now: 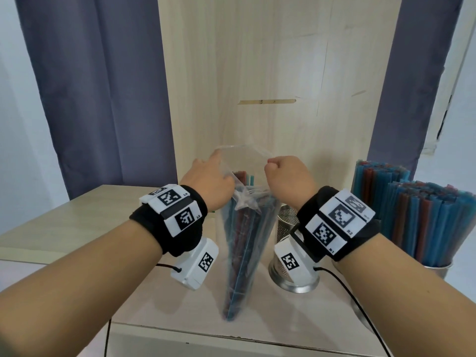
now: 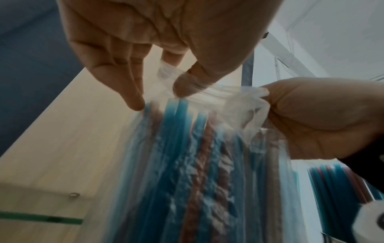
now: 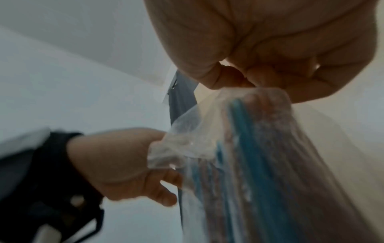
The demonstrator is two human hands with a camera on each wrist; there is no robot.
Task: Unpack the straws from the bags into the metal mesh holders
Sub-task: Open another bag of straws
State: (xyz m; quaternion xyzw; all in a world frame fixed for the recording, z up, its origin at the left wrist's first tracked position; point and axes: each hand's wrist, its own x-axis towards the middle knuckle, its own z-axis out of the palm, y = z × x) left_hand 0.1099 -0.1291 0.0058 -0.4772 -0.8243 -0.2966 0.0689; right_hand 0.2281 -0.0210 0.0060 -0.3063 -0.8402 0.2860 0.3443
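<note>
A clear plastic bag [image 1: 239, 253] of blue and red straws [image 2: 187, 164] stands upright on the wooden table [image 1: 64, 222], held up by both hands. My left hand [image 1: 208, 181] pinches the left side of the bag's mouth between thumb and fingers [image 2: 185, 85]. My right hand [image 1: 286, 176] grips the right side of the mouth in a closed fist [image 3: 270, 77]. The film is stretched between the two hands. An empty metal mesh holder [image 1: 288, 253] stands just right of the bag, partly hidden by my right wrist.
Two holders packed with blue and red straws [image 1: 425, 217] stand at the right of the table. A wooden panel [image 1: 270, 73] rises behind, with purple curtains [image 1: 103, 86] on both sides. A black cable [image 1: 360, 305] trails from the right wrist over the table's front.
</note>
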